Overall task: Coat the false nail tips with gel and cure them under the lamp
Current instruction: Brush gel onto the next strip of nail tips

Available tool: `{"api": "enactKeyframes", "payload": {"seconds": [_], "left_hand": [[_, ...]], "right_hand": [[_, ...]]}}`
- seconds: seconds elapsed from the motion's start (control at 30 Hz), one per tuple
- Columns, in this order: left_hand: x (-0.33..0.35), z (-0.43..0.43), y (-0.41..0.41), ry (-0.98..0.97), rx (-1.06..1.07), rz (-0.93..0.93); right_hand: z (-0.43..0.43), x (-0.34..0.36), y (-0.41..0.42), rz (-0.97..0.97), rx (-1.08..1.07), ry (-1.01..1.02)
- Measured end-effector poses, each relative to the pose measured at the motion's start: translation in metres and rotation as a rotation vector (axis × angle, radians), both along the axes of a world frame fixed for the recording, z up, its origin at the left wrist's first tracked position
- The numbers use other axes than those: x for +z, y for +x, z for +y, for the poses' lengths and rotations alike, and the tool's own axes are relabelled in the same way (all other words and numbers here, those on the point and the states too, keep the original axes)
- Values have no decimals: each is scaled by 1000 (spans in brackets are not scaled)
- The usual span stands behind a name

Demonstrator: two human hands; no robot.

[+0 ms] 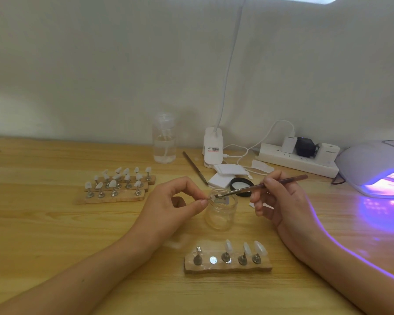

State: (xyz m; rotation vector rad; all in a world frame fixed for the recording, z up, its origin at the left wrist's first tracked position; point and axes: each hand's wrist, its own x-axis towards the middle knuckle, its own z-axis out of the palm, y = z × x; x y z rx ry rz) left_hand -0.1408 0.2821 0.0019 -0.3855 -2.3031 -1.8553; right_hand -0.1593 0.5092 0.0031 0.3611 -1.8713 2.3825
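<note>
Touching brush [259, 186] to nail tip [212, 197] abv jar [221, 215] rim.

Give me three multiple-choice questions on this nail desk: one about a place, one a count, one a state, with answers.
1. Where is the curing lamp? A) far right of the table B) beside the clear bottle C) left of the holders
2. How many nail tips stand on the near wooden holder? A) one B) three C) five
3. The curing lamp is: A) off B) lit purple C) under a cloth
Answers: 1 A, it sits right of the power strip; 2 B, three tips, two spots without; 3 B, purple light spills onto the table.
</note>
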Motion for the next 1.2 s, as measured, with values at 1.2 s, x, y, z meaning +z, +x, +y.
{"api": "enactKeyframes", "payload": {"seconds": [1.2], "left_hand": [[5, 0, 1, -11, 18, -118]], "right_hand": [[0, 0, 1, 41, 3, 24]]}}
